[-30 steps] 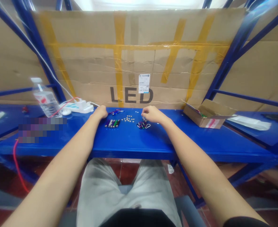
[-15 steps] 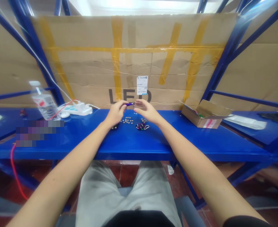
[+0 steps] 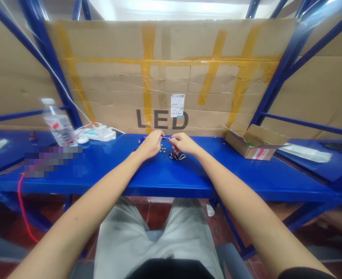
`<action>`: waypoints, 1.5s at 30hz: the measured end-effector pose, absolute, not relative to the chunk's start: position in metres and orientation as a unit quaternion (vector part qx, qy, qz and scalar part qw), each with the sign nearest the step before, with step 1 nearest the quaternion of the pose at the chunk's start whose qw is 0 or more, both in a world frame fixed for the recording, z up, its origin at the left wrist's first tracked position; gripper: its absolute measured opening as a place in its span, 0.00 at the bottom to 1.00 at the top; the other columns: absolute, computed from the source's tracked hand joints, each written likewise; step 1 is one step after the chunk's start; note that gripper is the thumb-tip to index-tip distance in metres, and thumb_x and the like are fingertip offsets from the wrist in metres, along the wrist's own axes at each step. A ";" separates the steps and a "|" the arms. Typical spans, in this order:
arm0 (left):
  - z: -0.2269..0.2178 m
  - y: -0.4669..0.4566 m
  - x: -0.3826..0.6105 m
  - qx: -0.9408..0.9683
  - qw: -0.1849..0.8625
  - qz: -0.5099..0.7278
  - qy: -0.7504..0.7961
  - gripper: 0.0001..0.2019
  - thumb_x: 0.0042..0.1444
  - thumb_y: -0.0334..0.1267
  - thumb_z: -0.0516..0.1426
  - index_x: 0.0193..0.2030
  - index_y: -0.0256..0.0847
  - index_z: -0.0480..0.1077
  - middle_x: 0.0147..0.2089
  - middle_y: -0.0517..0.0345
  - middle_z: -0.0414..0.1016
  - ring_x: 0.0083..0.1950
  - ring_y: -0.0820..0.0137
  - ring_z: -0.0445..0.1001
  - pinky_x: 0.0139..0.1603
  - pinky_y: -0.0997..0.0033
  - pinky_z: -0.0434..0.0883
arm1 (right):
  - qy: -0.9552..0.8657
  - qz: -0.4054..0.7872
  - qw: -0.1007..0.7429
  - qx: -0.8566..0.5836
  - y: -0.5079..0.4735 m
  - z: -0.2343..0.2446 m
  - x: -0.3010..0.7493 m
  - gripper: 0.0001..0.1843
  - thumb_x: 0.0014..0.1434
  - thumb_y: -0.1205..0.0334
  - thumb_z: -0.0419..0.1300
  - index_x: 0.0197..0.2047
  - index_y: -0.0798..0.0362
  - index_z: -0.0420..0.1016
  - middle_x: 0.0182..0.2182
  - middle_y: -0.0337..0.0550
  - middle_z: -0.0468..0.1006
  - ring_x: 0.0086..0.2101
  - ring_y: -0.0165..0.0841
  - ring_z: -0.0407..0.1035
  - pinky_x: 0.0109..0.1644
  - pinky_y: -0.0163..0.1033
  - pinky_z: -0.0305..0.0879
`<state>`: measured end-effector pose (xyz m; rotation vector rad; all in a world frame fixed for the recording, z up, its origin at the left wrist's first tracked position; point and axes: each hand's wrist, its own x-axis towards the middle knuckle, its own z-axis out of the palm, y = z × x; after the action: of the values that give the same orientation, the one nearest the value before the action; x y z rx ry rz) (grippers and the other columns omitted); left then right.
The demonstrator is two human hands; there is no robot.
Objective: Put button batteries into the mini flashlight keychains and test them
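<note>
- Sideways, the slim purple rod (image 3: 165,138) runs nearly level over the blue table (image 3: 162,178), its long axis left to right.
- From here, the left hand (image 3: 152,145) looks curled, clamped on the left end.
- The right hand (image 3: 184,143) pinches the other end, just beyond the carabiners (image 3: 177,156).

Slim purple piece (image 3: 166,138) held roughly level over tabletop (image 3: 165,176), left end gripped by left hand (image 3: 152,145), right end by right hand (image 3: 186,143); ends partly hidden in grasp, short middle stretch exposed.
</note>
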<state>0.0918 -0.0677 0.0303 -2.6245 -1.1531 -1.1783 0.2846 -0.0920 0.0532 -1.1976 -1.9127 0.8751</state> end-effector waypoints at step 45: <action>0.019 -0.028 0.067 -0.789 -0.177 -0.386 -0.444 0.09 0.59 0.36 0.53 0.41 0.42 0.75 0.35 0.57 0.77 0.35 0.67 0.72 0.40 0.67 0.69 | -0.821 0.055 0.280 -0.495 -0.087 0.053 0.294 0.17 0.68 0.65 0.55 0.27 0.56 0.73 0.29 0.46 0.80 0.31 0.32 0.67 0.36 0.35 0.54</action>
<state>0.0671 -0.0284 0.0190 -2.8019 -1.5792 -1.3729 0.2940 -0.0867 0.0526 -1.3266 -2.2018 0.1471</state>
